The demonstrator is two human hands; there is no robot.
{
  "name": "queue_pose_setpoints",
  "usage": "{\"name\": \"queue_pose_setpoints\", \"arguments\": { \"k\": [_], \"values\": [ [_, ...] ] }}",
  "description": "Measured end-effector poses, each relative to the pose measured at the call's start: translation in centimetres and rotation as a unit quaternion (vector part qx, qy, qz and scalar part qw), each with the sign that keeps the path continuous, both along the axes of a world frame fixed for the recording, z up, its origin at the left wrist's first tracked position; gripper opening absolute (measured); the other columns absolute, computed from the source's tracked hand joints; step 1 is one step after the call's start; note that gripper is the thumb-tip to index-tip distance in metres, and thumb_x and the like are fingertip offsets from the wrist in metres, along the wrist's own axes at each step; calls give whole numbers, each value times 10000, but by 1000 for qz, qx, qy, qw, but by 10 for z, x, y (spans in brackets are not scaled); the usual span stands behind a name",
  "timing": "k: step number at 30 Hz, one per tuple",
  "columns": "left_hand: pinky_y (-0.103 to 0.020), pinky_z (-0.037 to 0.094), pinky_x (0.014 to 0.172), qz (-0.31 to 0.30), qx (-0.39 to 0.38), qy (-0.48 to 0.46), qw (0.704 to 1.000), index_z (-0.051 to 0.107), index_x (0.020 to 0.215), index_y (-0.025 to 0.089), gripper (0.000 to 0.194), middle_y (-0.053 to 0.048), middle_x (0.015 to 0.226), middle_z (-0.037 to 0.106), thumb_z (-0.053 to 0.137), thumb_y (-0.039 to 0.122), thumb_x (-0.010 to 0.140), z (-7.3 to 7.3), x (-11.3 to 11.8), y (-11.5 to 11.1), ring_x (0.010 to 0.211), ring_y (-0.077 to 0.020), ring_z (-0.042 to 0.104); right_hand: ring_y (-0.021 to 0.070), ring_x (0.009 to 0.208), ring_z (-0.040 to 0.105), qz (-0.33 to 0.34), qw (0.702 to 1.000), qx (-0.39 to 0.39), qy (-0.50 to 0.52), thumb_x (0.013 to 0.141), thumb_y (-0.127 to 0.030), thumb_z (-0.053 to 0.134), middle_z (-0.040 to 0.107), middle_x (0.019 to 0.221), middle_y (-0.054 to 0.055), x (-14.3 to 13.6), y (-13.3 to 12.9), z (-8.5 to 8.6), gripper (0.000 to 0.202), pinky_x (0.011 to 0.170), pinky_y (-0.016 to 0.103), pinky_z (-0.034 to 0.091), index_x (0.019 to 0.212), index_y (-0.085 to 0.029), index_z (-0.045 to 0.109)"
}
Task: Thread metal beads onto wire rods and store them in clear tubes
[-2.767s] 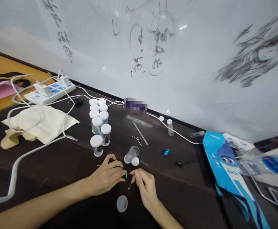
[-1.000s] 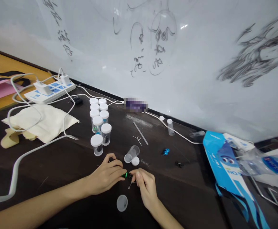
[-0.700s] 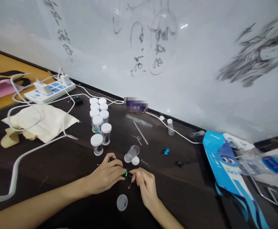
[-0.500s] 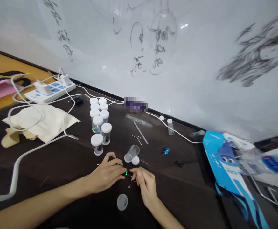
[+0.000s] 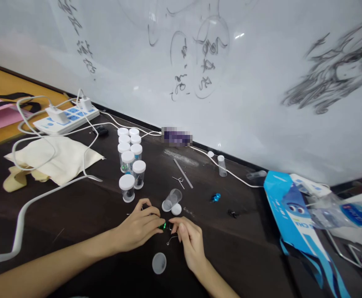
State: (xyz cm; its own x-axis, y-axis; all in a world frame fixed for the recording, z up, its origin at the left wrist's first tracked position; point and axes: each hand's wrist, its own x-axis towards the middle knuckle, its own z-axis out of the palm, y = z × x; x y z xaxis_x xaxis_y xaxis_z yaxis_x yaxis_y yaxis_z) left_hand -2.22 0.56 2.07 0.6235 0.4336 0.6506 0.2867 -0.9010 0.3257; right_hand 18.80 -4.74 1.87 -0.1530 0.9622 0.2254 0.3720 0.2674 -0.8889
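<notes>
My left hand (image 5: 140,227) is closed, with fingertips pinching a small shiny green piece (image 5: 162,226). Facing it, my right hand (image 5: 189,239) pinches a small black piece (image 5: 170,226) right beside the green one; whether the two are joined I cannot tell. A thin metal rod with a ringed end (image 5: 169,241) sticks out under the right fingers, its other end hidden. Just beyond the hands lie a clear plastic jar (image 5: 172,199) on its side and a white lid (image 5: 176,209). Nearer to me is a round translucent cup (image 5: 159,263).
Several white-capped jars (image 5: 126,182) stand at left. Beyond lie a clear strip (image 5: 183,173) and small pale pieces (image 5: 179,181). Blue metallic bits (image 5: 216,197) and black bits (image 5: 233,213) lie right, near a blue bag (image 5: 288,207). White cables and a power strip (image 5: 66,120) occupy the far left.
Both hands stay almost in place. Slightly more of the black piece shows between the fingertips.
</notes>
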Motion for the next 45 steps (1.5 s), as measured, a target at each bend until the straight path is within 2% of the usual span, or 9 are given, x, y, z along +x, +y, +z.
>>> {"name": "queue_pose_setpoints", "arguments": {
  "k": [4,8,12,16,20,24,28,31,45],
  "values": [
    [-415,322,883,-2,-2,-3,1000,595,1058,114,126,-44,848,733,547,141,945,1,0,0,859,-199,620,170,671,593,3,1000,0,3,1024,-314,368,629,710,24,0,0,0,360,681,291,450,961,-205,705],
    [-419,320,883,0,-5,-3,1000,591,1061,116,126,-40,846,734,540,151,951,1,0,0,863,-201,622,169,680,591,2,1000,0,7,1027,-308,362,629,730,24,0,0,-1,344,678,289,445,1035,-206,690],
    [-422,317,886,-2,-7,0,1000,584,1075,126,133,-42,858,736,538,150,953,-1,-1,1,874,-203,619,162,676,589,3,1000,1,9,1026,-307,368,623,715,18,0,0,-1,348,681,284,439,969,-206,696],
    [-428,312,895,-2,-6,1,1000,581,1079,118,143,-44,862,733,563,145,940,-4,-1,0,881,-209,614,162,679,588,2,1000,1,11,1025,-309,368,627,731,20,0,0,-1,334,675,281,437,998,-203,684],
    [-430,305,900,-6,-10,4,1000,586,1073,111,140,-45,872,733,566,144,939,-4,-1,1,880,-208,613,163,674,589,4,1000,-1,10,1025,-308,368,625,725,23,0,0,-1,365,686,286,441,904,-198,695],
    [-428,303,897,-5,-9,1,1000,590,1068,106,135,-46,867,732,559,143,942,-3,-1,1,879,-210,614,168,678,591,2,1000,-2,11,1025,-309,364,626,733,27,0,1,-1,349,679,288,444,998,-195,692],
    [-428,303,892,-8,-10,1,1000,591,1063,109,135,-44,873,734,574,140,933,-4,-1,0,877,-210,615,168,668,587,3,1000,-2,11,1025,-312,366,628,716,32,0,1,-2,383,683,292,444,892,-189,704],
    [-427,303,888,-8,-12,1,1000,589,1065,109,136,-43,879,735,575,133,931,-4,-1,0,875,-211,612,171,670,585,1,1000,-1,11,1027,-312,357,628,721,34,0,1,-2,373,683,294,442,951,-187,700],
    [-431,302,885,-12,-8,-1,1000,585,1071,103,146,-45,878,732,581,131,928,-5,-1,1,878,-209,602,171,669,579,5,1000,3,2,1027,-313,357,621,724,33,0,1,-1,386,669,291,439,986,-203,724]
  ]
}}
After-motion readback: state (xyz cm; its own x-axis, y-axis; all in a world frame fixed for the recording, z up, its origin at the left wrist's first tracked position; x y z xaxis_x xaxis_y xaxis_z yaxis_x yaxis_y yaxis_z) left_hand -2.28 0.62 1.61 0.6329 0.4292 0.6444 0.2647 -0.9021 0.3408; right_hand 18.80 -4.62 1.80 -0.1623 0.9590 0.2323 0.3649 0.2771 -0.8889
